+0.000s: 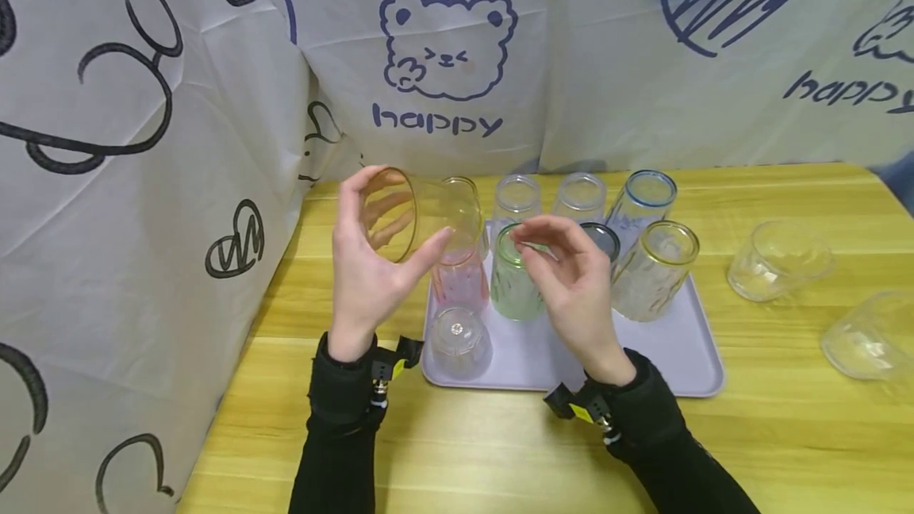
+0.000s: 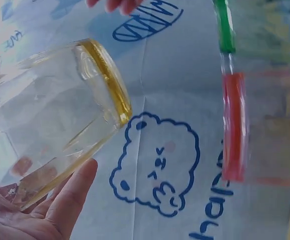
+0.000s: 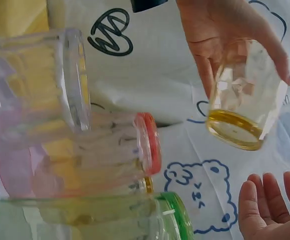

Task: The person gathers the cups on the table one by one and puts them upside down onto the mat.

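Note:
My left hand (image 1: 371, 272) grips a clear drinking glass with an amber end (image 1: 444, 209), thumb on one side and fingers round the other. It holds the glass tilted on its side, raised over the back left of the lilac tray (image 1: 528, 375). In the left wrist view the thick amber end (image 2: 107, 82) points away from the palm. My right hand (image 1: 574, 288) holds nothing; its fingers are loosely bent, and it overlaps the green glass (image 1: 516, 292) in the head view. Beside that stands a pink glass (image 1: 460, 280), with a small clear glass (image 1: 460, 343) in front.
On the tray's right are a yellow-ringed glass (image 1: 653, 276), a blue-ringed glass (image 1: 646, 197) and a dark-ringed glass (image 1: 602, 238). Two clear glasses (image 1: 517, 193) are at the back. More clear glasses (image 1: 767, 264) are on the wooden table (image 1: 778, 427) at right. A drawn-on cloth (image 1: 607, 93) hangs behind.

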Demonstrator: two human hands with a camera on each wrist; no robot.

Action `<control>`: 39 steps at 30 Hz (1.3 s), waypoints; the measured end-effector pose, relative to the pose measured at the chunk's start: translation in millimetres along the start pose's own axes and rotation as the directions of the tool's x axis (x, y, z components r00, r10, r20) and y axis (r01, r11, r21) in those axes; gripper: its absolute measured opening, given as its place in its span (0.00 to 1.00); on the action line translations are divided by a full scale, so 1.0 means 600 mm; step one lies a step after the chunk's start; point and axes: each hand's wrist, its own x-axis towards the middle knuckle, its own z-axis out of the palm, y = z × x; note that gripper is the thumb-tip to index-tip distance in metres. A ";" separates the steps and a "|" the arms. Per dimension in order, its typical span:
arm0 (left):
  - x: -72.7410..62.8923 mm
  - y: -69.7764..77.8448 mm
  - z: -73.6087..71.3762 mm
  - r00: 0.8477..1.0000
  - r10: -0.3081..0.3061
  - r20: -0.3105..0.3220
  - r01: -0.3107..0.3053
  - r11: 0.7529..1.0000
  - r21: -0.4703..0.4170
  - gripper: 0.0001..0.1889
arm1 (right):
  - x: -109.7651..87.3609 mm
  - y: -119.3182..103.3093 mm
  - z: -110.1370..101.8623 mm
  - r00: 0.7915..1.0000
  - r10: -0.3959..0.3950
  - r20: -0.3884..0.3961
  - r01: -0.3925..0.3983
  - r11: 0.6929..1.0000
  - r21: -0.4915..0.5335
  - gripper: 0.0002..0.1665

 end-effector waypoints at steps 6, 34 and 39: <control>-0.003 0.004 0.035 1.000 -0.025 -0.018 0.024 0.998 -0.066 0.54 | 0.004 -0.004 -0.013 1.000 -0.006 -0.022 0.006 1.000 0.016 0.17; -0.024 -0.003 0.095 0.990 0.048 0.130 -0.065 0.989 0.131 0.55 | 0.006 -0.013 -0.008 0.935 0.346 0.082 -0.353 0.874 0.334 0.19; -0.029 -0.002 0.107 0.985 0.040 0.168 -0.089 0.952 0.294 0.56 | 0.004 -0.011 -0.005 0.935 0.348 0.075 -0.351 0.869 0.349 0.18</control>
